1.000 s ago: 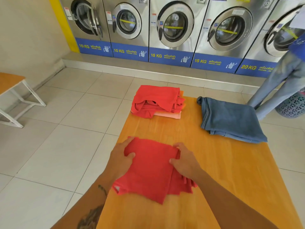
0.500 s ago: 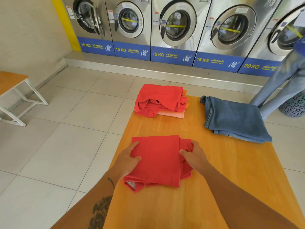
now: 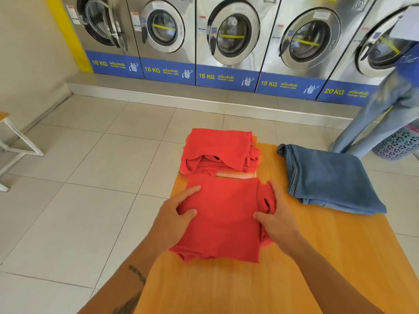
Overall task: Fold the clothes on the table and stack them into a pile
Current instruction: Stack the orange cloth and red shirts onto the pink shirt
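Observation:
A folded red garment (image 3: 223, 219) is held just above the wooden table (image 3: 317, 268), gripped on both sides. My left hand (image 3: 175, 217) holds its left edge, thumb on top. My right hand (image 3: 277, 217) grips its bunched right edge. Its far edge touches or overlaps the pile of folded clothes (image 3: 218, 151) at the table's far left corner, which has a red top and a pale piece underneath. Folded blue jeans (image 3: 326, 177) lie on the far right of the table.
Several front-loading washing machines (image 3: 229, 39) line the back wall on a raised step. A person in jeans (image 3: 383, 118) stands at the far right beside a perforated laundry basket (image 3: 399, 145). A wooden bench with white legs (image 3: 13, 146) is at the left. Tiled floor surrounds the table.
Both hands have carried the folded red garment away from me across the table, from the near middle up to the pile at the far left corner.

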`<action>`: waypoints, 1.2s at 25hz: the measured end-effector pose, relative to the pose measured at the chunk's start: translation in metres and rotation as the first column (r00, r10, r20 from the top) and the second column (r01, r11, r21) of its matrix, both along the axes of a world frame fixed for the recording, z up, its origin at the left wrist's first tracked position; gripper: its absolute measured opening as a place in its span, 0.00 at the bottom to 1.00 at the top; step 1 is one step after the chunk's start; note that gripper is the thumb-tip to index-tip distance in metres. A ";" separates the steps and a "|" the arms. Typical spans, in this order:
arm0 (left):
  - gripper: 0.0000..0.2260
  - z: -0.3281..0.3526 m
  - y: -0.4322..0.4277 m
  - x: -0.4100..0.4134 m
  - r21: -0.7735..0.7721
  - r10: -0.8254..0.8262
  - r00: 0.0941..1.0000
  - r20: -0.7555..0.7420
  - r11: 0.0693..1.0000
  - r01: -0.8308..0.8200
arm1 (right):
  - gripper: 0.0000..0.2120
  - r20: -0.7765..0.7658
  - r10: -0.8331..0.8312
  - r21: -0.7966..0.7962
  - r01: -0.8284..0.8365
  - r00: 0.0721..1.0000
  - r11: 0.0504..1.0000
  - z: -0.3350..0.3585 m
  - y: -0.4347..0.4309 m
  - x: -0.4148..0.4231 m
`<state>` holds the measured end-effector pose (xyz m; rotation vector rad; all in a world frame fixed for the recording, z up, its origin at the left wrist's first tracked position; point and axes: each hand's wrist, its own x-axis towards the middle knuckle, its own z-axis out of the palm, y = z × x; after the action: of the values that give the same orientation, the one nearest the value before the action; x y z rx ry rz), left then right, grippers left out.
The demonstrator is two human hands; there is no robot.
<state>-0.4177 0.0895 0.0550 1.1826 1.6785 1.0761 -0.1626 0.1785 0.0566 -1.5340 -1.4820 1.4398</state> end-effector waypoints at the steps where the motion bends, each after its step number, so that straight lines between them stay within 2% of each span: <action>1: 0.28 0.010 0.019 -0.008 0.038 0.006 1.000 0.027 0.999 -0.007 | 0.48 -0.018 -0.017 0.039 0.018 1.000 0.999 0.012 0.018 -0.002; 5: 0.24 0.040 0.113 -0.038 0.132 0.041 0.999 0.025 0.990 -0.044 | 0.48 -0.017 -0.081 0.170 0.083 0.997 0.982 0.043 0.102 -0.025; 10: 0.22 0.032 0.215 -0.069 0.175 0.071 0.997 0.011 0.982 -0.072 | 0.47 -0.035 -0.167 0.156 0.170 0.985 0.973 0.038 0.195 -0.064; 12: 0.22 0.018 0.242 -0.078 0.137 0.086 0.996 -0.036 0.987 -0.081 | 0.46 0.017 -0.196 0.149 0.191 0.980 0.970 0.032 0.217 -0.077; 14: 0.22 -0.003 0.256 -0.086 -0.011 0.025 0.982 -0.185 1.000 -0.028 | 0.45 0.188 -0.120 0.113 0.100 0.975 0.988 0.022 0.224 -0.083; 15: 0.21 -0.016 0.258 -0.089 -0.105 -0.028 0.968 -0.248 0.995 0.002 | 0.44 0.337 -0.032 0.052 0.016 0.941 0.999 0.015 0.224 -0.082; 16: 0.21 -0.025 0.260 -0.092 -0.168 -0.060 0.955 -0.289 0.986 0.011 | 0.43 0.528 0.054 -0.034 -0.043 0.848 0.999 0.008 0.223 -0.081; 17: 0.19 -0.032 0.263 -0.095 -0.177 -0.052 0.943 -0.330 0.984 -0.008 | 0.43 0.710 0.076 -0.063 -0.044 0.700 0.997 0.002 0.222 -0.082; 18: 0.18 -0.035 0.266 -0.095 -0.128 -0.016 0.918 -0.396 0.991 -0.038 | 0.44 0.837 0.018 0.012 -0.051 0.547 0.999 0.000 0.222 -0.085; 19: 0.17 -0.036 0.271 -0.092 -0.033 0.032 0.877 -0.479 0.998 -0.054 | 0.43 0.890 -0.087 0.158 -0.124 0.448 0.980 0.000 0.223 -0.091; 20: 0.17 -0.035 0.276 -0.086 0.075 0.073 0.831 -0.552 0.996 -0.038 | 0.41 0.885 -0.165 0.297 -0.256 0.435 0.920 0.000 0.225 -0.101; 21: 0.17 -0.034 0.280 -0.077 0.159 0.085 0.792 -0.604 0.987 0.015 | 0.38 0.859 -0.166 0.380 -0.386 0.484 0.841 -0.003 0.227 -0.114; 23: 0.17 -0.040 0.284 -0.059 0.207 0.048 0.731 -0.681 0.970 0.128 | 0.31 0.847 -0.020 0.361 -0.547 0.532 0.755 -0.016 0.230 -0.134; 25: 0.17 -0.053 0.282 -0.050 0.182 0.041 0.704 -0.709 0.975 0.126 | 0.29 0.876 0.089 0.219 -0.554 0.474 0.803 -0.038 0.233 -0.140; 26: 0.17 -0.059 0.282 -0.050 0.184 0.058 0.707 -0.704 0.978 0.103 | 0.29 0.881 0.090 0.192 -0.526 0.464 0.829 -0.048 0.239 -0.137; 30: 0.20 -0.067 0.286 -0.050 0.186 0.057 0.698 -0.714 0.976 0.110 | 0.28 0.863 0.069 0.174 -0.422 0.501 0.890 -0.055 0.269 -0.125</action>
<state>-0.4680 0.3753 -0.0116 1.9499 2.1437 0.8248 -0.2881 0.4474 0.0017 -1.9119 -2.4621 0.3759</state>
